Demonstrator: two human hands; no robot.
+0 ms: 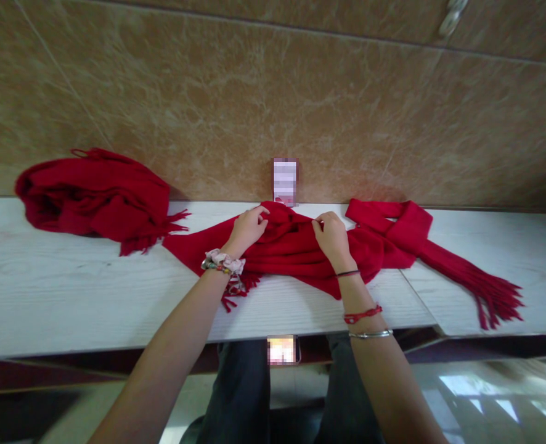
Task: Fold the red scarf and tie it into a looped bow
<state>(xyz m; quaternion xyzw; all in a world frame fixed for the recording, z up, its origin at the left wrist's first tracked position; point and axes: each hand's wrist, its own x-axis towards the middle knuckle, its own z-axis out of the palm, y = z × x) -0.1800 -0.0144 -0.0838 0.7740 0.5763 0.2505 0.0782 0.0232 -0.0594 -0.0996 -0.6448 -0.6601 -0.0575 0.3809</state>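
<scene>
A red fringed scarf [286, 262] lies bunched in loose folds across the white bench top in front of me. My left hand [249, 229] rests on its far left part, fingers bent and closed on the cloth. At the far right part, my right hand [332, 239] pinches the fabric between thumb and fingers. A short tassel fringe [231, 293] sticks out under my left wrist. To the right is a looped red scarf [407, 228] with long fringe; whether it joins the middle cloth, I cannot tell.
A crumpled red scarf [97, 197] sits at the left against the brown marbled wall [254, 92]. A phone [285, 180] leans upright on that wall behind the middle cloth. Another phone-like lit screen [282, 349] shows below the near edge of the white surface [92, 308], between my legs.
</scene>
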